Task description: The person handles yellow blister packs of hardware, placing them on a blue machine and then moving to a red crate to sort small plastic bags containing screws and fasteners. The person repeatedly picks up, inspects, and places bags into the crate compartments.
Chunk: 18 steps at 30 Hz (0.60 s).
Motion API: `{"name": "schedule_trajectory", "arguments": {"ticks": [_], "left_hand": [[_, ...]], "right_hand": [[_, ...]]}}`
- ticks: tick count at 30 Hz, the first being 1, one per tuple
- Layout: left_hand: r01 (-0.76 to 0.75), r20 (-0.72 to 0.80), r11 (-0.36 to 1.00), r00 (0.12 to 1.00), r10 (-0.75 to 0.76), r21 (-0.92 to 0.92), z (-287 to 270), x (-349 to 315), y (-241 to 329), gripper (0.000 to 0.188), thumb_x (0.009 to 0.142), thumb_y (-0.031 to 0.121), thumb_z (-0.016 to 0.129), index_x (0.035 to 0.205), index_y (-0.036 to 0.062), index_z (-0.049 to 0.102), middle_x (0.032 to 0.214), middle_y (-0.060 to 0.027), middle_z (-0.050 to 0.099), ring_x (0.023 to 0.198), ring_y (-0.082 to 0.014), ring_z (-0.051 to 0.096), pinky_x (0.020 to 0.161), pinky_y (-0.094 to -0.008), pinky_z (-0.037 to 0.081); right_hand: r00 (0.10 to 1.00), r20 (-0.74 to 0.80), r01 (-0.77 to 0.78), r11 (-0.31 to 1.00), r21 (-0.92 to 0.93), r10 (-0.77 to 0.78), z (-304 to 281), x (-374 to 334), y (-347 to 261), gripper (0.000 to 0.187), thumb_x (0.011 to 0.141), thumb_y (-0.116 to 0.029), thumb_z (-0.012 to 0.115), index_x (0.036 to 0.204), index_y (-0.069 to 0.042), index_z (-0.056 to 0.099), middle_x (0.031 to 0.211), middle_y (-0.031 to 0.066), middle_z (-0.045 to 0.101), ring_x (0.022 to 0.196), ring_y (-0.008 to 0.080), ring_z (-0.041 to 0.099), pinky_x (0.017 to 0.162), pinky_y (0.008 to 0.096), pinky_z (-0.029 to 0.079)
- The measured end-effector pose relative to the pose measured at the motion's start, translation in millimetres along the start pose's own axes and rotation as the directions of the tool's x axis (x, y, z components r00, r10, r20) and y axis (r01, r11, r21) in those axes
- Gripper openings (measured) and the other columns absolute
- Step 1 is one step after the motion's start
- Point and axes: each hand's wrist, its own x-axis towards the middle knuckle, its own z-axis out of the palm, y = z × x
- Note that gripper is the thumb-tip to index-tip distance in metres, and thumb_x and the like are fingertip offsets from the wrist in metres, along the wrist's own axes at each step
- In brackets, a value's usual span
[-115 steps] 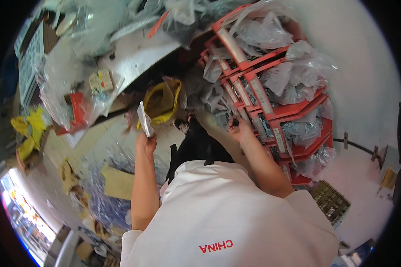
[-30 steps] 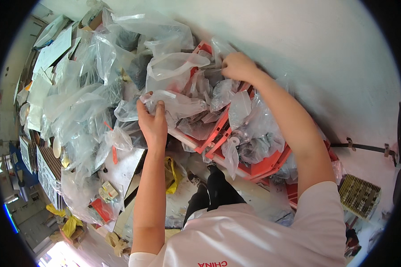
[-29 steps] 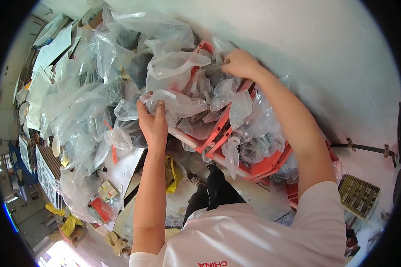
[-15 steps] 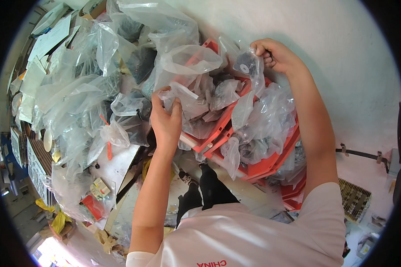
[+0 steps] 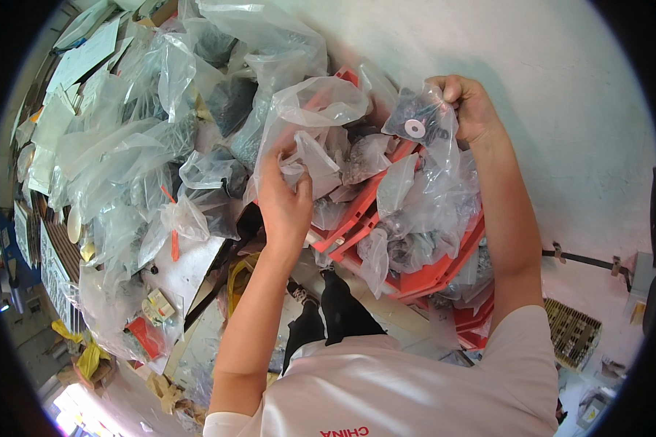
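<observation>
My right hand [image 5: 472, 111] is closed on the top of a clear plastic bag [image 5: 439, 146], held up near the wall. Dark parts and a white ring [image 5: 415, 128] show inside it. My left hand [image 5: 286, 198] is curled at another clear plastic bag [image 5: 318, 162], its thumb apart from the fingers and a fold of film between them. Some of its fingertips are hidden by the film. Below both hands stand red plastic bins [image 5: 364, 211], filled with bags of small parts. A loose bag [image 5: 374, 261] hangs over the front bin's edge.
A heap of clear bags [image 5: 116, 175] covers the left side, one tied with an orange strip [image 5: 174, 245]. The pale wall [image 5: 554, 131] rises at the right. A slatted tray [image 5: 572, 333] sits at lower right. My legs [image 5: 342, 309] stand just before the bins.
My right hand has moved right and slightly down, and its bag has turned so the white ring shows more fully. My left hand has shifted right and slightly down with the film.
</observation>
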Motion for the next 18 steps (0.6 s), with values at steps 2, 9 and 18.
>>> {"name": "schedule_trajectory", "arguments": {"ticks": [2, 9, 18], "left_hand": [[-0.008, -0.064, 1.0, 0.998, 0.008, 0.007, -1.8, -1.5, 5.0, 0.053, 0.084, -0.001, 0.071, 0.135, 0.0016, 0.057, 0.128, -0.0202, 0.064, 0.122, -0.0409, 0.061, 0.106, -0.047, 0.047], [-0.603, 0.088, 0.75, 0.792, 0.605, 0.273, 12.1, -18.1, 28.5, 0.046, 0.086, 0.002, 0.067, 0.131, 0.0053, 0.063, 0.137, -0.0184, 0.06, 0.126, -0.037, 0.06, 0.11, -0.0459, 0.046], [-0.485, 0.41, 0.778, 0.853, 0.322, 0.398, 87.7, -2.8, 1.8, 0.055, 0.084, 0.005, 0.069, 0.138, 0.0134, 0.062, 0.138, -0.0151, 0.062, 0.12, -0.0348, 0.063, 0.109, -0.0471, 0.046]], "right_hand": [[0.998, -0.046, 0.039, 0.997, -0.061, -0.042, -0.5, 0.0, 7.1, 0.011, 0.069, -0.018, 0.057, 0.064, -0.009, 0.055, 0.056, -0.0048, 0.046, 0.045, 0.0074, 0.024, 0.042, 0.0247, 0.024], [0.999, 0.046, 0.008, 0.996, 0.088, -0.012, -0.2, 1.8, 6.6, 0.013, 0.069, -0.015, 0.055, 0.064, -0.004, 0.052, 0.06, 0.0061, 0.053, 0.05, 0.0192, 0.043, 0.051, 0.0343, 0.043], [0.991, -0.027, 0.135, 0.984, 0.115, -0.133, 9.4, -13.5, 13.2, 0.013, 0.07, -0.016, 0.054, 0.064, -0.005, 0.051, 0.06, 0.0036, 0.051, 0.05, 0.0158, 0.041, 0.05, 0.0306, 0.041]]}}
